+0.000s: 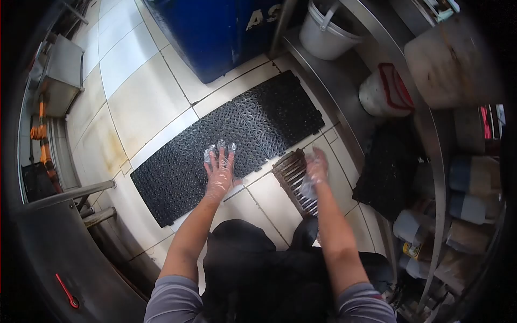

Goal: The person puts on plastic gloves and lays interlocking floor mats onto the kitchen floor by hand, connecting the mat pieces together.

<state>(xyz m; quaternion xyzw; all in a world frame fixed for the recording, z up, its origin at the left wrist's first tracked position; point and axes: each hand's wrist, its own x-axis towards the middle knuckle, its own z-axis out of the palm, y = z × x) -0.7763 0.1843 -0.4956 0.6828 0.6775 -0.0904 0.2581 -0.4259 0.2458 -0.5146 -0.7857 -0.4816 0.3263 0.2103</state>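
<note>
My left hand [219, 173] wears a clear plastic glove. Its fingers are spread over the near edge of a black textured rubber mat [188, 164], which lies flat on the tiles. Whether the palm presses on the mat I cannot tell. My right hand [316, 166], in a loose clear glove too, is beside a brown-rimmed floor drain grate [293, 177]. Its fingers are loosely bent and apart, and nothing shows in them. The mat's far right part is darker and looks wet.
A blue bin [215, 37] stands beyond the mat. On the right, a metal shelf [323, 86] carries a white bucket [328, 32] and a red-rimmed bucket [382, 94]. Another dark mat [389, 169] is below it. A metal counter [70, 253] is at the lower left.
</note>
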